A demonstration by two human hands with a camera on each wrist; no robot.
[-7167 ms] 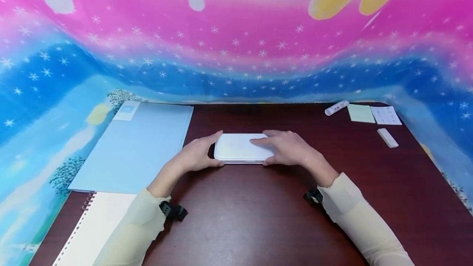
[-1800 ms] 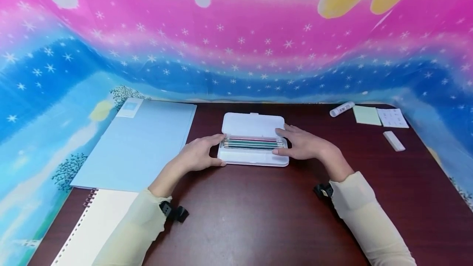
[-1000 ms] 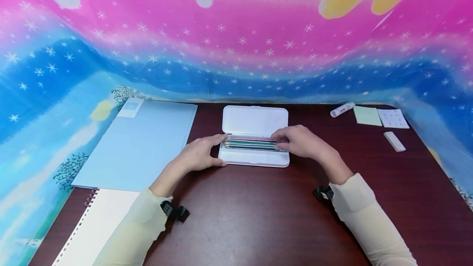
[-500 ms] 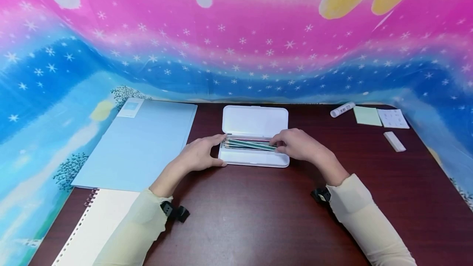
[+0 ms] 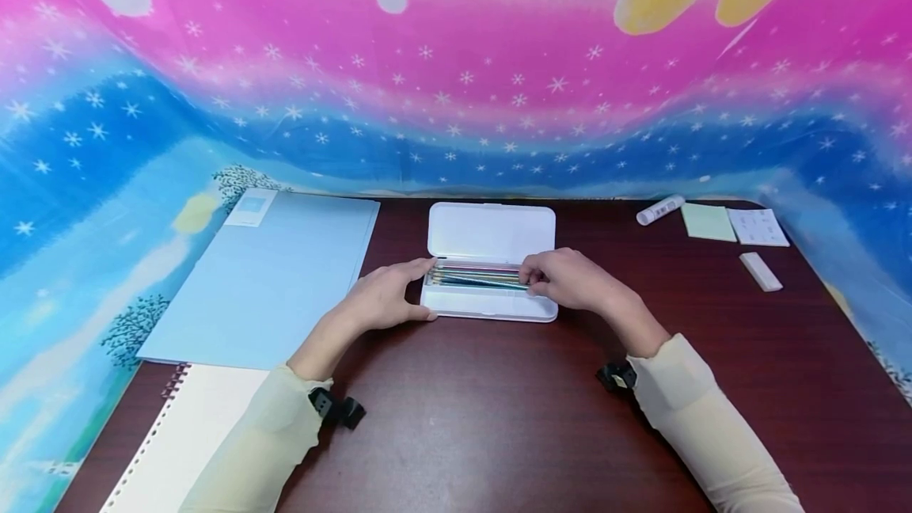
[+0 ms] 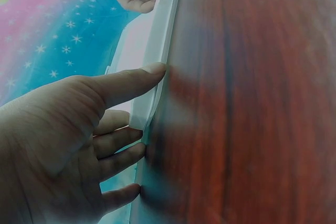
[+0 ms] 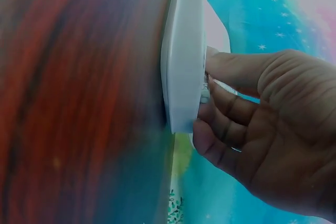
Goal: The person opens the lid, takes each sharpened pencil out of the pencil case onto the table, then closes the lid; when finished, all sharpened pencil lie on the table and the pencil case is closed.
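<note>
A white pencil case (image 5: 490,307) lies with its lid (image 5: 492,229) folded back on the dark table. Several pencils (image 5: 473,277), some dark green, lie lengthwise in it, one slightly slanted across the others. My left hand (image 5: 374,299) holds the left end of the case. In the left wrist view its thumb (image 6: 134,83) presses the front edge, with the other fingers at the end. With thumb and fingertips my right hand (image 5: 573,275) pinches a pencil near the case's right end. A pale pencil end (image 7: 205,96) shows between those fingers in the right wrist view; its tip is hidden there.
Left of the case lies a light blue folder (image 5: 285,283), partly over a spiral notebook (image 5: 188,434). At the back right are a glue stick (image 5: 659,210), a green note pad (image 5: 708,223), a printed pad (image 5: 758,226) and a white eraser (image 5: 760,272).
The case was closed at first, with both hands on it; its lid now lies back. My right hand has moved onto the pencils, and one pencil has shifted aslant. The left hand has stayed.
</note>
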